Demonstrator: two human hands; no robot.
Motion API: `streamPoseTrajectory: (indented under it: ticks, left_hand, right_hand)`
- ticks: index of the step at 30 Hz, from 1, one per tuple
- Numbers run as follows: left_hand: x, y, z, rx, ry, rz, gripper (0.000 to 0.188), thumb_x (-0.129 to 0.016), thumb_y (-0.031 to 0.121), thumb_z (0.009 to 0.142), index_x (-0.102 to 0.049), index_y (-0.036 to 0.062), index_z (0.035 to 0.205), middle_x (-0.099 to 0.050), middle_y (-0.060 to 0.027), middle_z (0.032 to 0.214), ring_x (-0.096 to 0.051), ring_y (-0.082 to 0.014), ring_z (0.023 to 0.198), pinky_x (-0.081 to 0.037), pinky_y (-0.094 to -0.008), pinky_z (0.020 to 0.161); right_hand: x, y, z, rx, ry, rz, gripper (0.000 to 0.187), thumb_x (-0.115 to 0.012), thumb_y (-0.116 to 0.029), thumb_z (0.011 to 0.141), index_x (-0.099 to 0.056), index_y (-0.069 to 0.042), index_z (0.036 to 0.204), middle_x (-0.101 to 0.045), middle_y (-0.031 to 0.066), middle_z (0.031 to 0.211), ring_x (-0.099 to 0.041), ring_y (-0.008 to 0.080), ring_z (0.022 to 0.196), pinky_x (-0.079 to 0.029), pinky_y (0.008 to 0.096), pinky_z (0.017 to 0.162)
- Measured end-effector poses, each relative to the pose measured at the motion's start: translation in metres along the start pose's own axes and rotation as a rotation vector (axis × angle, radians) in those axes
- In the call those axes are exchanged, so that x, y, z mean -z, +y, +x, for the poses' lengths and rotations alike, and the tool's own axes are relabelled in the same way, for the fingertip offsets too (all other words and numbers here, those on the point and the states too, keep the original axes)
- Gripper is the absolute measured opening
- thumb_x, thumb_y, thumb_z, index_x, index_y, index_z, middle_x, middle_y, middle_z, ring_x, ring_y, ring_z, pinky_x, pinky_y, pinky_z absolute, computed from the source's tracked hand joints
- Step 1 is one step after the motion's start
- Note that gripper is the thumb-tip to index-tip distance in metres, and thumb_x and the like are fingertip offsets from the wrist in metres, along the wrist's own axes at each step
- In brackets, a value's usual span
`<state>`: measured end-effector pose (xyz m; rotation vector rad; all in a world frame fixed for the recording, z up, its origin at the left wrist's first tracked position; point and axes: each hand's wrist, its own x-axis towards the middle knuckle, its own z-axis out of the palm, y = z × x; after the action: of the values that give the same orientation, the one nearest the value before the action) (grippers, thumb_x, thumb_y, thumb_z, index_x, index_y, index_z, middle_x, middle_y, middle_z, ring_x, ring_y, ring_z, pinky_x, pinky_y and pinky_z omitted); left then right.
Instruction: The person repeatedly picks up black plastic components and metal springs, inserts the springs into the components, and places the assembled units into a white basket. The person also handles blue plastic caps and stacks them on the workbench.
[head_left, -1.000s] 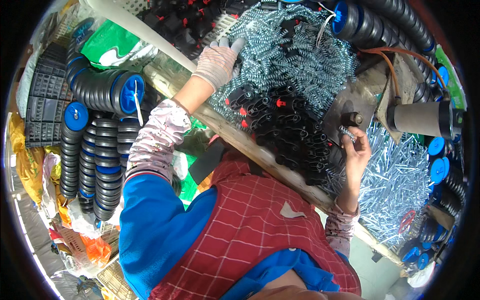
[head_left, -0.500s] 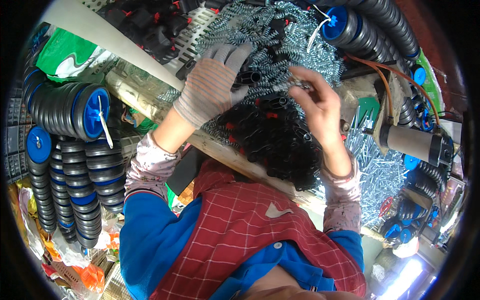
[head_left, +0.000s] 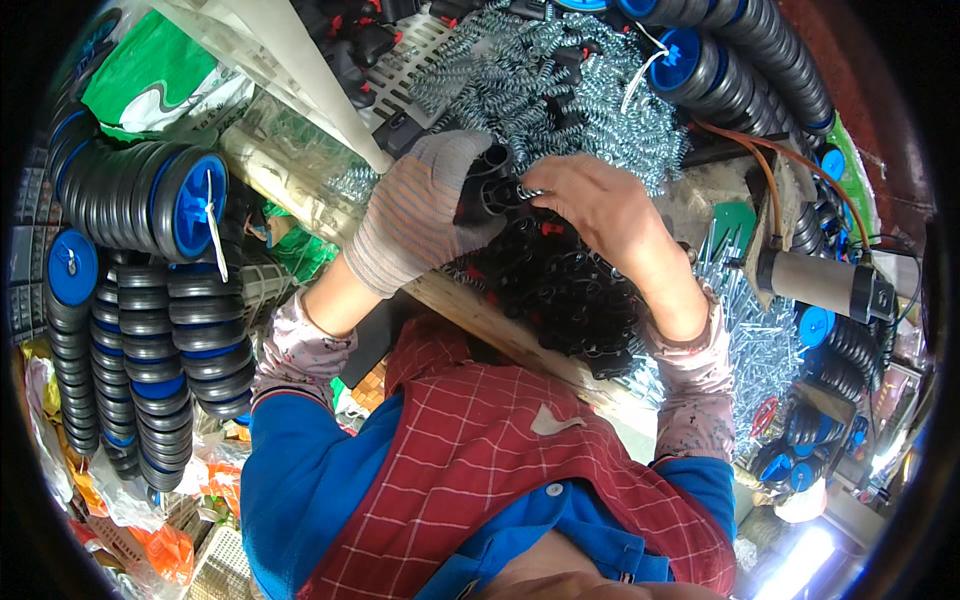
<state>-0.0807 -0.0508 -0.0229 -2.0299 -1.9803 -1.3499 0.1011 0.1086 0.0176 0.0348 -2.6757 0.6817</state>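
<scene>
My left hand (head_left: 425, 205), in a grey striped glove, is closed round a black plastic fitting (head_left: 493, 178) with a round open end. Bare, my right hand (head_left: 600, 210) pinches a small metal coil spring (head_left: 530, 193) against the side of that fitting. Whether the spring is inside it, I cannot tell. Below both hands lies a heap of black plastic fittings (head_left: 570, 300) with some red pieces among them. Beyond the hands spreads a big pile of loose coil springs (head_left: 560, 100).
Stacks of black wheels with blue hubs (head_left: 190, 205) stand at the left, and more wheels (head_left: 685, 65) lie far right. Metal pins (head_left: 760, 330) are heaped on the right beside a cylinder (head_left: 815, 283). A wooden edge (head_left: 480, 315) runs before me; a white sheet (head_left: 290, 60) slants in.
My right hand has moved left from the spring pile to the black fitting, with a spring in its fingers. My left hand has come slightly nearer, turning the fitting.
</scene>
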Motion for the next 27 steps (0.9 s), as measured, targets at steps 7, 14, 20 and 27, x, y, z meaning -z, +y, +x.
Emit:
streamPoseTrajectory:
  ticks: [7, 14, 20, 27]
  left_hand:
    - [0.003, -0.004, -0.018, 0.175, 0.015, -0.299, 0.079, -0.088, 0.022, 0.069, -0.046, 0.0005, 0.133, -0.058, -0.0186, 0.121, -0.060, -0.0337, 0.108, -0.049, -0.0383, 0.095]
    - [-0.022, -0.015, -0.043, 0.086, 0.219, -0.554, 0.066, -0.088, 0.019, 0.073, -0.048, 0.0077, 0.124, -0.052, -0.0222, 0.125, -0.060, -0.0365, 0.108, -0.052, -0.0409, 0.090]
    - [-0.006, -0.011, -0.035, -0.070, 0.005, -0.283, 0.068, -0.086, 0.010, 0.067, -0.050, 0.0200, 0.123, -0.047, -0.0245, 0.132, -0.059, -0.0449, 0.109, -0.055, -0.0467, 0.085]
    - [-0.002, 0.002, -0.028, -0.144, 0.002, -0.183, 0.063, -0.086, 0.010, 0.066, -0.052, 0.0184, 0.119, -0.049, -0.0224, 0.127, -0.059, -0.0437, 0.106, -0.053, -0.0470, 0.087]
  right_hand:
    - [-0.001, -0.015, 0.012, -0.195, 0.042, 0.316, 0.035, -0.074, 0.000, 0.082, -0.065, -0.003, 0.117, -0.068, 0.0126, 0.107, -0.069, 0.0285, 0.089, -0.057, 0.0293, 0.076]
    - [0.011, -0.013, 0.023, 0.072, -0.007, 0.101, 0.036, -0.072, 0.005, 0.081, -0.064, 0.004, 0.115, -0.068, 0.0175, 0.103, -0.067, 0.0285, 0.087, -0.054, 0.0320, 0.071]
    - [0.005, -0.020, 0.018, -0.427, 0.264, 0.751, 0.025, -0.072, -0.003, 0.088, -0.067, -0.001, 0.113, -0.071, 0.0126, 0.102, -0.069, 0.0186, 0.096, -0.056, 0.0292, 0.081]
    - [-0.004, -0.026, 0.040, -0.142, 0.088, 0.292, 0.023, -0.074, -0.013, 0.086, -0.070, -0.008, 0.108, -0.072, 0.0062, 0.103, -0.068, 0.0229, 0.093, -0.054, 0.0341, 0.082]
